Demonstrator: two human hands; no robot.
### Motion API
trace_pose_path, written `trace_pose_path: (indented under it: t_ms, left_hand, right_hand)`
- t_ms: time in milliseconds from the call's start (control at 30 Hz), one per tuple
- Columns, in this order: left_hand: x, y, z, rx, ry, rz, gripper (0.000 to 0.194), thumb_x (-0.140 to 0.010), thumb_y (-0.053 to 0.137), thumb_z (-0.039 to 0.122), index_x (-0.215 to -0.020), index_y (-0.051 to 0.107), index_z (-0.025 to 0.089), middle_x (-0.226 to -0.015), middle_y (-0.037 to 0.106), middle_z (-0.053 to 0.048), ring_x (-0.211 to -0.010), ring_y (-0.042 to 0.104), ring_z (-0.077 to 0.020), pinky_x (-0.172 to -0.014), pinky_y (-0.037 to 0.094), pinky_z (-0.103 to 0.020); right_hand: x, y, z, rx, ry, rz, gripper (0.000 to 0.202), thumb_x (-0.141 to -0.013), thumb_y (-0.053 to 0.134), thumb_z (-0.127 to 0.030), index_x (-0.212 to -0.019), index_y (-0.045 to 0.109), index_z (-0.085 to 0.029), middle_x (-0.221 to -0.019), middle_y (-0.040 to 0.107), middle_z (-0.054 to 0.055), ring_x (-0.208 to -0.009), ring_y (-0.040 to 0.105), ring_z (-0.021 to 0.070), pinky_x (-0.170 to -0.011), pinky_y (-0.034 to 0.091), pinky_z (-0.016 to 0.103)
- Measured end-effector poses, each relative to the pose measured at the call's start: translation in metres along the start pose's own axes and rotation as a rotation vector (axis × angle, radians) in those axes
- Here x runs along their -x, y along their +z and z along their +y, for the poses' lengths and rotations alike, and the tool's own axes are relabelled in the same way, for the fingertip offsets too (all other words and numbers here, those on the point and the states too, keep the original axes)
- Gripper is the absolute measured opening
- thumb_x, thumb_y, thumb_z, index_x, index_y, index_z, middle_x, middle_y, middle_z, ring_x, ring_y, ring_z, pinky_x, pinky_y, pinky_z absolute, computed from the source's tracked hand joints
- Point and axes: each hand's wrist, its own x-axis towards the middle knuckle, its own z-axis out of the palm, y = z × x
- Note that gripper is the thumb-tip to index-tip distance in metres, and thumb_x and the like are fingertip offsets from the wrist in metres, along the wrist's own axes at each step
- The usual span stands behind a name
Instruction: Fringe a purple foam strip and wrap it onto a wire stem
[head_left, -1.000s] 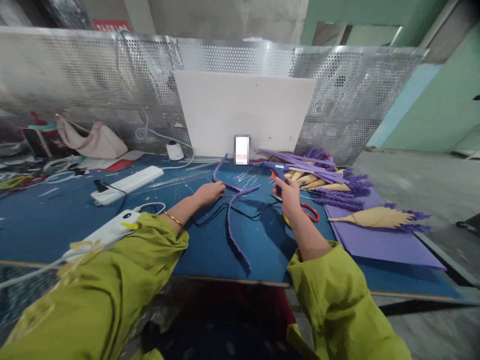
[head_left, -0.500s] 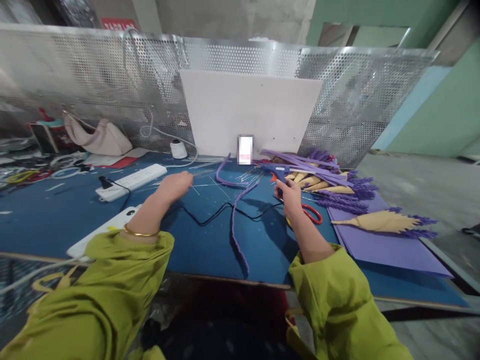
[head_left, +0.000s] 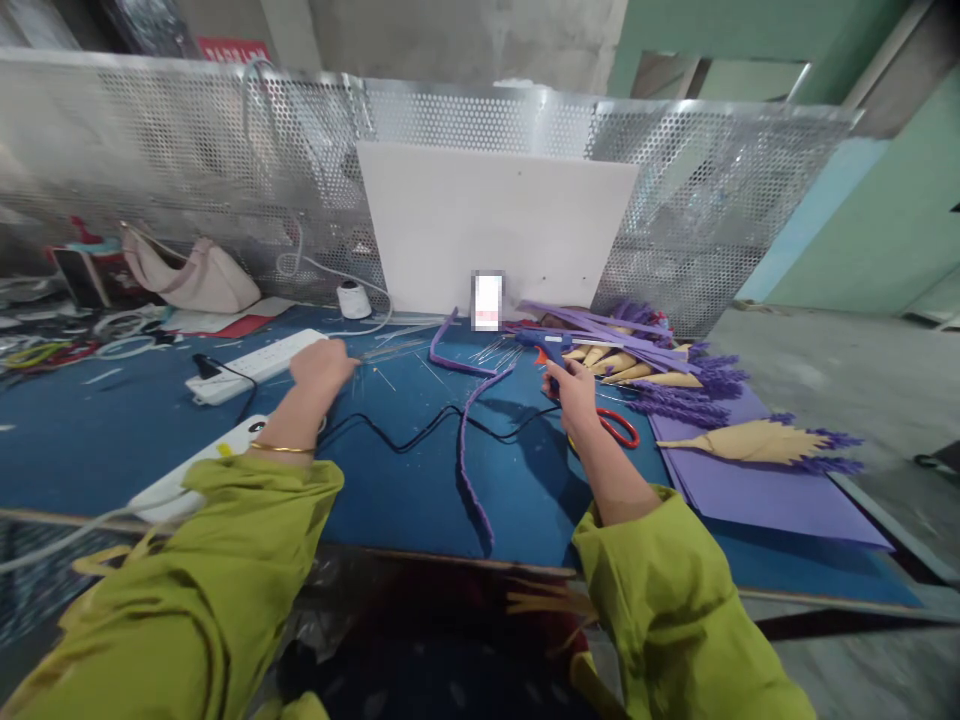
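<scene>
My right hand point(head_left: 577, 395) is wrapped round the handle of a blue glue gun point(head_left: 553, 345) with an orange trigger, its nozzle pointing left. My left hand point(head_left: 321, 370) is closed over the far side of a white power strip point(head_left: 255, 368); whatever its fingers hold is too thin to make out. Thin wires point(head_left: 391, 350) lie just right of that hand. Between my hands, a purple fuzzy strip point(head_left: 466, 455) runs toward the front edge, and another bent purple strip point(head_left: 450, 360) lies behind it. More thin wires point(head_left: 499, 352) are scattered near the nozzle.
Red-handled scissors point(head_left: 621, 428) lie beside my right wrist. At right are purple flower bunches point(head_left: 690, 400), a paper-wrapped bunch point(head_left: 750, 440) and purple sheets point(head_left: 780, 505). A black cord point(head_left: 405, 445) crosses the table. A lit phone point(head_left: 487, 300) leans on the white board point(head_left: 502, 215).
My left hand has moved left and slightly back toward the power strip, away from the purple strips. My right hand keeps the glue gun in nearly the same place.
</scene>
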Motion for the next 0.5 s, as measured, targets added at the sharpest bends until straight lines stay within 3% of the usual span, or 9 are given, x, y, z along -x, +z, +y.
trace_pose_path:
  t_ms: [67, 133, 233, 300, 400, 500]
  left_hand:
    - [0.002, 0.012, 0.026, -0.045, -0.022, -0.048, 0.037, -0.088, 0.059, 0.047, -0.1, 0.071, 0.014, -0.111, 0.068, -0.018, -0.109, 0.062, -0.0346, -0.086, 0.051, -0.042]
    - [0.004, 0.027, 0.059, -0.036, 0.02, -0.095, 0.048, -0.081, 0.058, 0.061, -0.093, 0.074, 0.018, -0.106, 0.072, -0.017, -0.105, 0.065, -0.0352, -0.082, 0.051, -0.037]
    - [0.005, 0.047, 0.105, -0.024, 0.045, -0.117, 0.068, -0.078, 0.048, 0.073, -0.101, 0.074, 0.014, -0.109, 0.072, -0.02, -0.107, 0.065, -0.0362, -0.083, 0.051, -0.037]
    - [0.002, 0.055, 0.124, -0.021, 0.038, -0.141, 0.068, -0.077, 0.051, 0.07, -0.106, 0.073, 0.012, -0.111, 0.071, -0.022, -0.107, 0.065, -0.0368, -0.083, 0.052, -0.038]
    - [-0.007, 0.06, 0.128, -0.029, 0.026, -0.194, 0.05, -0.074, 0.063, 0.051, -0.105, 0.074, 0.013, -0.112, 0.071, -0.022, -0.106, 0.066, -0.0353, -0.082, 0.053, -0.036]
    - [-0.017, 0.057, 0.112, -0.054, 0.011, -0.22, 0.039, -0.067, 0.07, 0.033, -0.102, 0.075, 0.016, -0.108, 0.073, -0.021, -0.104, 0.067, -0.035, -0.082, 0.053, -0.036]
  right_hand:
    - [0.001, 0.0, 0.0, -0.002, 0.004, -0.001, 0.025, -0.062, 0.072, -0.037, -0.071, 0.058, -0.018, -0.055, 0.058, -0.004, -0.044, 0.051, 0.0094, -0.04, 0.034, 0.021]
    - [0.001, 0.0, 0.0, -0.002, 0.011, 0.001, 0.025, -0.062, 0.072, -0.037, -0.07, 0.058, -0.018, -0.055, 0.058, -0.004, -0.044, 0.051, 0.0094, -0.04, 0.034, 0.021]
    - [0.001, 0.0, 0.0, 0.002, 0.02, 0.001, 0.026, -0.062, 0.073, -0.038, -0.071, 0.058, -0.019, -0.056, 0.057, -0.004, -0.044, 0.051, 0.0094, -0.04, 0.034, 0.021]
    - [0.0, -0.001, 0.0, 0.006, 0.02, -0.001, 0.027, -0.062, 0.074, -0.039, -0.07, 0.057, -0.019, -0.056, 0.057, -0.004, -0.045, 0.051, 0.0092, -0.04, 0.034, 0.02]
    - [-0.001, -0.002, -0.001, 0.013, 0.011, -0.008, 0.027, -0.062, 0.073, -0.039, -0.07, 0.057, -0.019, -0.055, 0.057, -0.004, -0.044, 0.05, 0.0089, -0.039, 0.034, 0.02]
    - [-0.001, -0.002, -0.001, 0.019, 0.005, -0.016, 0.027, -0.062, 0.073, -0.039, -0.07, 0.057, -0.019, -0.055, 0.057, -0.005, -0.044, 0.05, 0.0087, -0.04, 0.035, 0.02]
